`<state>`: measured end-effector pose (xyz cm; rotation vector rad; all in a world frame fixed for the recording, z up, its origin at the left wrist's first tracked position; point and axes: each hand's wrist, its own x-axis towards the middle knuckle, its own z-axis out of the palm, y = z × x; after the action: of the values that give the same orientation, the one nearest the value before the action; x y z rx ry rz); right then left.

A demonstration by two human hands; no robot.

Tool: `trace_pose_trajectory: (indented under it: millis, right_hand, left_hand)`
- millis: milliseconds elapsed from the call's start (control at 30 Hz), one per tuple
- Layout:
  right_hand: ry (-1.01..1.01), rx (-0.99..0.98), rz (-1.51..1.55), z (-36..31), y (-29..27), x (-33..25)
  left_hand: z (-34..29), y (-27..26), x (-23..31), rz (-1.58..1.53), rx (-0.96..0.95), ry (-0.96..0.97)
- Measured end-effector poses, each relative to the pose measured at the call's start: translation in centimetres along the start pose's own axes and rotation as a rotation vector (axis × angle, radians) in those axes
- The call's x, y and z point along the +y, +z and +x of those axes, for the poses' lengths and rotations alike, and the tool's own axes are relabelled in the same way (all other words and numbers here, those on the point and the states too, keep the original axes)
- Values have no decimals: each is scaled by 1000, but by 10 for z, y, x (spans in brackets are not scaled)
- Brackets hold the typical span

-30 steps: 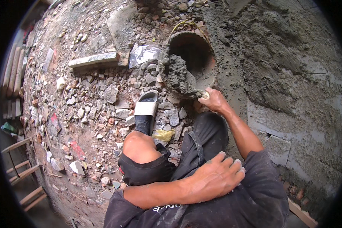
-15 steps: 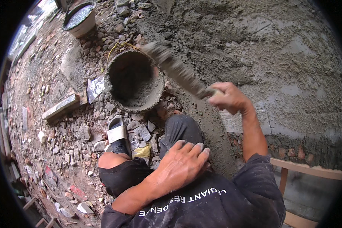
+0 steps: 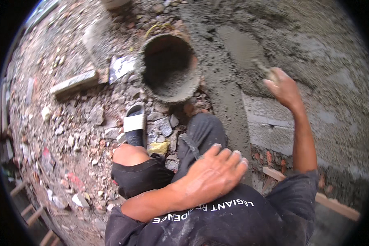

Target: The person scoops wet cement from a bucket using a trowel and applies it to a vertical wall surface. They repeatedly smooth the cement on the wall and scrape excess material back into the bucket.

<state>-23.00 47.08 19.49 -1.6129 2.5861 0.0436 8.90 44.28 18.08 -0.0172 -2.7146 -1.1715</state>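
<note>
My right hand [image 3: 283,88] is closed round the handle of a trowel [image 3: 239,46]. Its blade lies against the wet grey mortar on the rough wall [image 3: 315,53] to the right, and the blade's outline blends into the mortar. My left hand [image 3: 215,171] lies over my bent knee in front of my chest. Its fingers are loosely bent and slightly apart, with nothing visible in them; their undersides are hidden. Ahead of my knees, a mortar-caked bucket [image 3: 196,80] leans with its mouth toward me, some grey mortar [image 3: 170,84] inside.
Rubble [image 3: 90,135] covers the ground to the left, with a short block [image 3: 74,84] and a silvery wrapper [image 3: 122,67] on it. A second bucket [image 3: 115,3] shows at the top edge. A wooden strip [image 3: 336,206] runs along the lower right.
My right hand has swung the trowel from beside the bucket's rim up and right onto the wall. The whole view has shifted; my left hand stays on my knee.
</note>
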Motion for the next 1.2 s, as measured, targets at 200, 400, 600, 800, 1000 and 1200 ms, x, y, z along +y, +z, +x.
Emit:
trace_pose_trajectory:
  millis: [200, 400, 600, 800, 1000, 1200]
  right_hand:
    - [-445, 148, -382, 115, 179, -98]
    - [-379, -474, 26, 73, 211, -187]
    - [-153, -529, 511, 49, 194, -151]
    - [16, -243, 427, 22, 203, -104]
    - [-129, -158, 513, -36, 155, -83]
    - [168, -701, 1049, -122, 153, 11]
  left_hand:
    - [-19, 4, 13, -56, 52, 46]
    - [-32, 5, 14, -76, 137, -1]
    - [-28, 3, 17, -87, 59, 8]
    - [-14, 8, 16, -80, 20, 43]
    - [2, 13, 9, -62, -84, -11]
    - [10, 20, 4, -26, -170, -128]
